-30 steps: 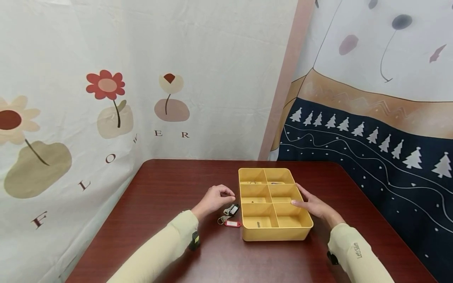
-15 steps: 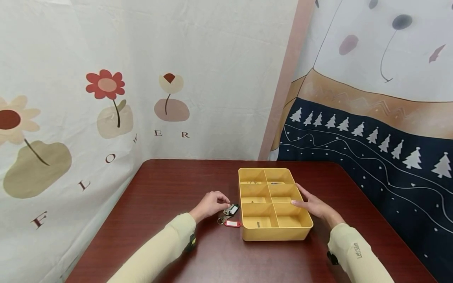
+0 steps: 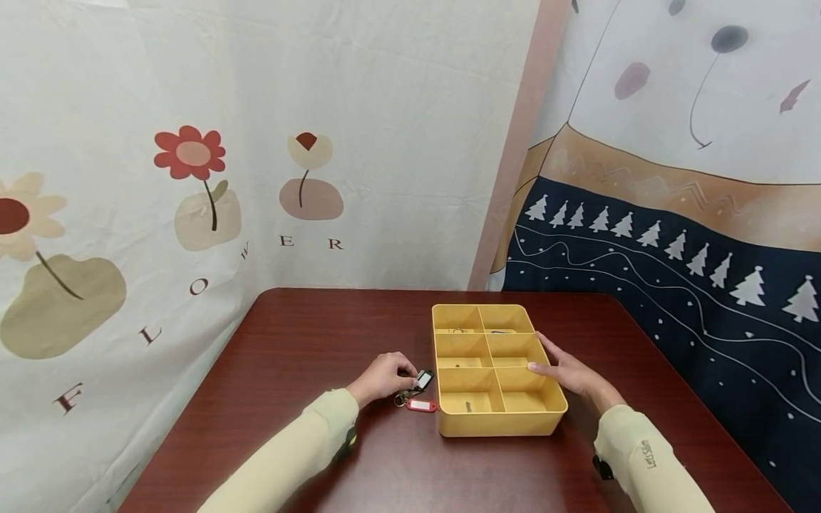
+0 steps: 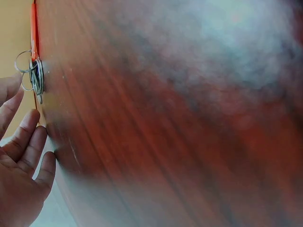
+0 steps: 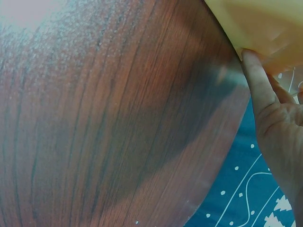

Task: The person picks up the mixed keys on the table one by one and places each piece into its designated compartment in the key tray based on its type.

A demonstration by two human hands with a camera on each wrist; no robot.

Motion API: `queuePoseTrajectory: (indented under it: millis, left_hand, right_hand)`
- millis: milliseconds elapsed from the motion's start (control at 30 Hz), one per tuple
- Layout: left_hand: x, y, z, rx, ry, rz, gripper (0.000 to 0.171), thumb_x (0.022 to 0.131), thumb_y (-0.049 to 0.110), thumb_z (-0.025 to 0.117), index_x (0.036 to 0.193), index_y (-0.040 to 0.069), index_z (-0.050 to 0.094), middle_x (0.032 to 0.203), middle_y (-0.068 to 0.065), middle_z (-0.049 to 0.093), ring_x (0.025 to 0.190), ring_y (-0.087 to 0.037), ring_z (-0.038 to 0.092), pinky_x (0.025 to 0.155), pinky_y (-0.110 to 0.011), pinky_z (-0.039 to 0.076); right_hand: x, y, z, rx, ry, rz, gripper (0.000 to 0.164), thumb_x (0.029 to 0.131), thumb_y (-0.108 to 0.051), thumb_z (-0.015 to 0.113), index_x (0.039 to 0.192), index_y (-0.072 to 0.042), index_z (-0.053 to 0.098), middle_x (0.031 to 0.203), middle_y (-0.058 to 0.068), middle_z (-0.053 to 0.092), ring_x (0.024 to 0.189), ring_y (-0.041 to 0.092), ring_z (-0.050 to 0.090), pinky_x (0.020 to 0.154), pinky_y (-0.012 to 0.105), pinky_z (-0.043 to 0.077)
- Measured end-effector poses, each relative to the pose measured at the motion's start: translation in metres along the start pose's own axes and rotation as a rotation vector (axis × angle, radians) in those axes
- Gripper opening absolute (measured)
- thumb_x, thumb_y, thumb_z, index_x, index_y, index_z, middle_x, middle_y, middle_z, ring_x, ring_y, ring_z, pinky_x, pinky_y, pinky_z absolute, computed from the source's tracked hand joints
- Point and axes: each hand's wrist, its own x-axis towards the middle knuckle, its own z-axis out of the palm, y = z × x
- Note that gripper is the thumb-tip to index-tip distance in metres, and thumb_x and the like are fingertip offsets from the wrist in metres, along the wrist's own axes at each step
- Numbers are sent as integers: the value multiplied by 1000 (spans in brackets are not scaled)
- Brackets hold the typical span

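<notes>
In the head view my left hand (image 3: pixel 383 377) has its thumb and forefinger at the keys with a black tag (image 3: pixel 423 380), covering part of their metal. Just in front lies another key ring with a red tag (image 3: pixel 420 405), beside the yellow compartment box (image 3: pixel 503 426). The left wrist view catches my left fingers (image 4: pixel 19 142) close to a metal ring and keys (image 4: pixel 38 78) by the red tag. On the box's right side, my right hand (image 3: pixel 574 372) holds the wall, thumb over the rim and fingers outside. Its fingers (image 5: pixel 260 85) touch the box in the right wrist view.
Small metal items lie in some box compartments, including a ring (image 3: pixel 457 330) at the back left and a little piece (image 3: pixel 468 407) at the front left. The dark red wooden table (image 3: pixel 321 328) meets patterned cloth hangings (image 3: pixel 398 142) behind and at the sides.
My left hand has come down and forward onto the black-tagged keys, its thumb and forefinger now over their metal part. My right hand and the box have stayed in place.
</notes>
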Motion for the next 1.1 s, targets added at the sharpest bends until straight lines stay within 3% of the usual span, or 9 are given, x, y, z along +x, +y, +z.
queuePoseTrajectory:
  millis: [167,567,800,1100]
  left_hand:
    - [1,-1,2,72,-10,52,5,83,12,76,85,8,78,87,2,68,87,-19,62,81,-35,48]
    - [-2,3,4,118,14,50,6,83,10,75,77,12,75,83,3,66,87,-18,61,87,-38,45]
    - [0,5,0,1,59,-22,8,84,8,74,78,12,74,84,3,63,84,-17,60,78,-33,47]
    - [9,12,-16,-129,188,-44,6,86,8,72,81,12,72,88,3,63,84,-15,58,77,-32,47]
  right_hand:
    - [0,0,0,11,-5,0,92,96,-33,65,161,-18,2,161,24,12,142,43,25,110,60,27]
    - [0,0,1,21,-5,2,90,97,-29,65,160,-16,2,161,24,13,142,43,24,111,60,24]
    - [-1,-1,1,22,-10,9,91,97,-31,65,160,-16,1,162,24,11,143,43,22,112,61,22]
    - [-1,-2,1,23,-10,19,92,96,-33,65,160,-19,0,162,23,10,143,43,22,112,61,22]
